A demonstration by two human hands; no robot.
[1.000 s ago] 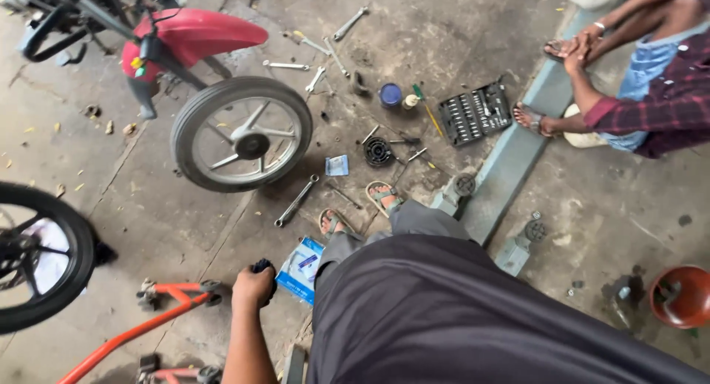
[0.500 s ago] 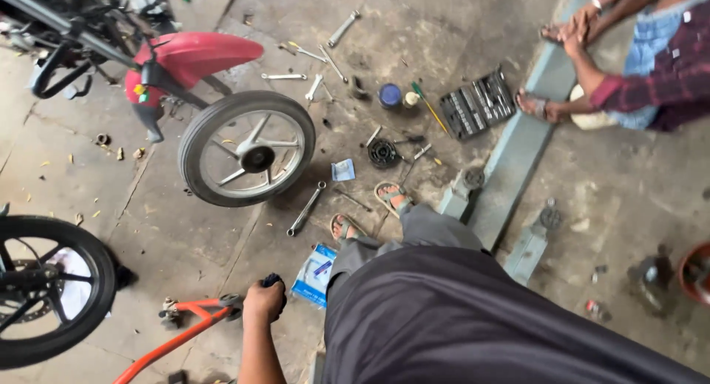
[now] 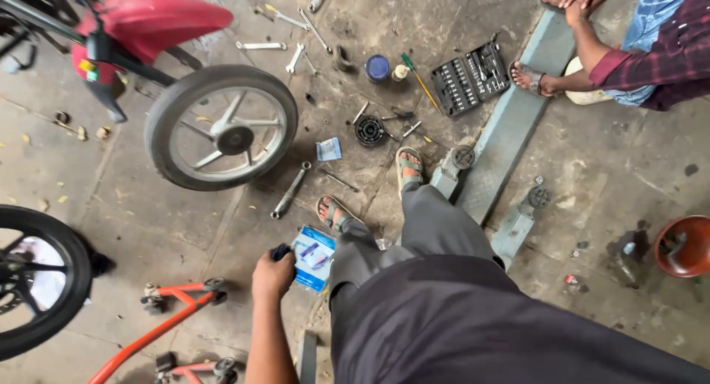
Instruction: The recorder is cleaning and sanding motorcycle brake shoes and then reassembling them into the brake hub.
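Note:
My left hand [image 3: 272,275] hangs at my side, fingers closed round a small dark object [image 3: 280,251] whose top peeks out above the fist. It hovers above the concrete floor, just left of a blue and white flat box [image 3: 316,258] lying by my sandalled left foot [image 3: 333,212]. A long socket wrench [image 3: 290,190] lies on the floor beyond the hand. My right hand is out of sight, hidden by my dark clothing.
A red motorcycle's front wheel [image 3: 222,127] stands ahead left and a black wheel [image 3: 33,280] at far left. Orange stands [image 3: 174,315] sit below my hand. Spanners, a sprocket [image 3: 369,130], a socket set case [image 3: 470,77], a grey metal ramp [image 3: 503,136] and a seated person [image 3: 629,51] are ahead.
The view has shifted so the floor items sit lower and closer. My left hand stays closed on the dark object, now nearer the blue box.

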